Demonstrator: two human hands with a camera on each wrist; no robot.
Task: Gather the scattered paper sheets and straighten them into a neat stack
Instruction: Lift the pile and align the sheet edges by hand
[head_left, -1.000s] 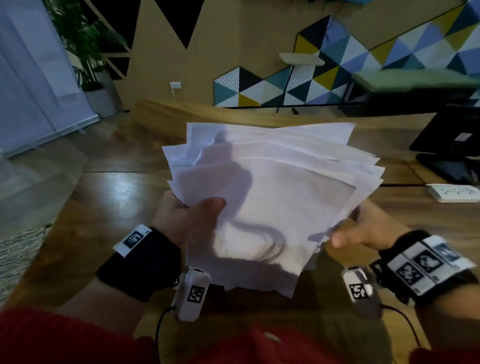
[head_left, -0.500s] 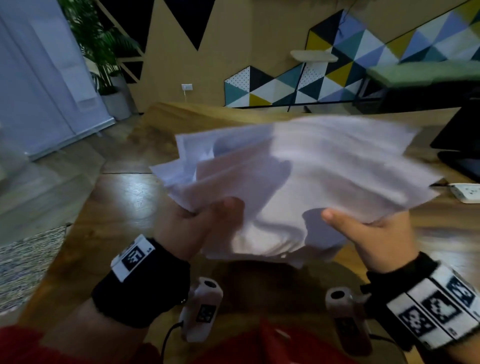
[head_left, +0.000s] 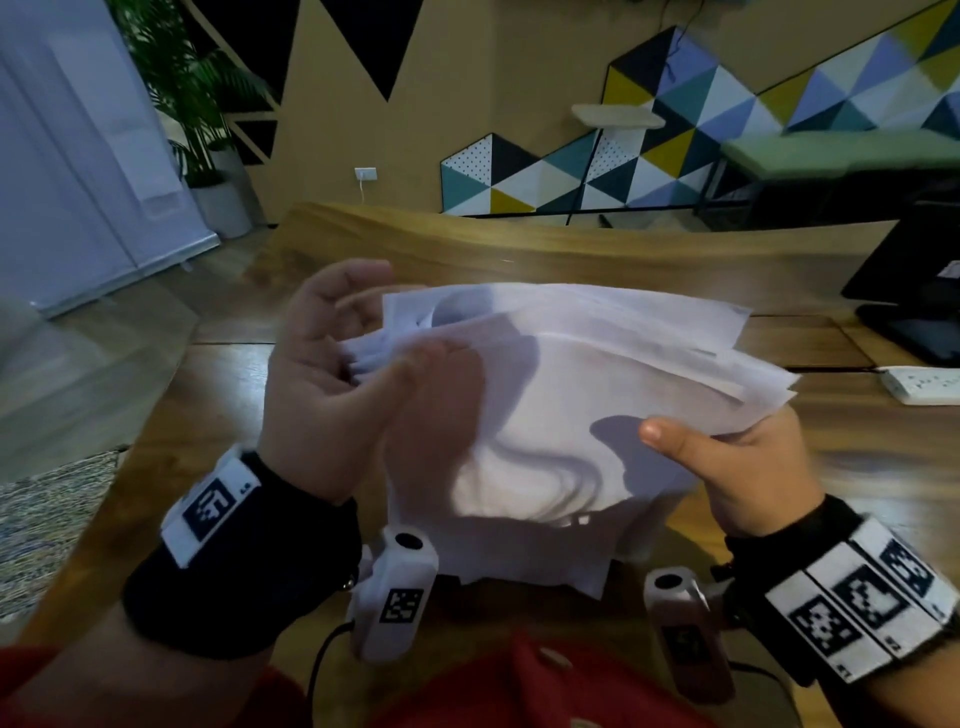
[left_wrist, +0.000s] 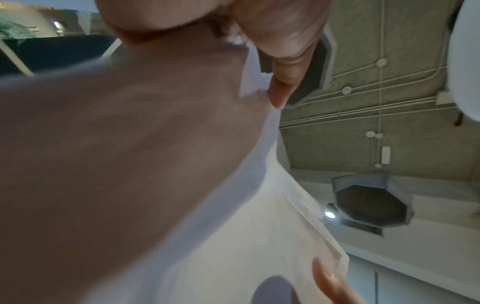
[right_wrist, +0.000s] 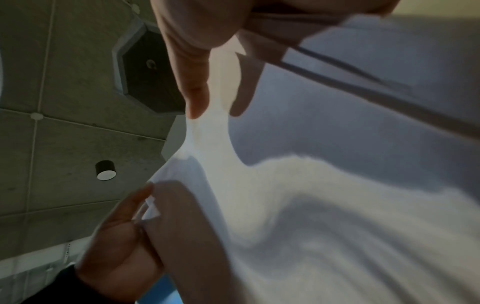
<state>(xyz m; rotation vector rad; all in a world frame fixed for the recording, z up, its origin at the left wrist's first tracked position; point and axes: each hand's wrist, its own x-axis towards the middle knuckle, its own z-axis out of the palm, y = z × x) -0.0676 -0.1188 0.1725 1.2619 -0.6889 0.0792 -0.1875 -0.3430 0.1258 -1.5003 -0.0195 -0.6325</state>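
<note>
Above the wooden table (head_left: 519, 249) I hold a loose, uneven bundle of white paper sheets (head_left: 571, 395) nearly flat, its edges fanned and staggered. My right hand (head_left: 727, 457) grips the bundle's right edge, thumb on top and fingers underneath. My left hand (head_left: 322, 364) is at the left edge with its fingers spread and extended; the sheet corners poke against its palm and the thumb lies over them. The left wrist view shows the sheets (left_wrist: 259, 236) under my blurred thumb. The right wrist view shows the sheets (right_wrist: 337, 185) and the left hand (right_wrist: 122, 236) with straight fingers.
A black monitor (head_left: 914, 291) stands at the table's right end, with a white power strip (head_left: 924, 384) in front of it. A patterned rug (head_left: 47, 509) lies on the floor to the left. A potted plant (head_left: 208, 130) is by the far wall.
The bundle has swung from an upright fan to lying flatter, stretched left to right. My right hand moved to its right edge. My left hand let go of its grip and opened against the left edge.
</note>
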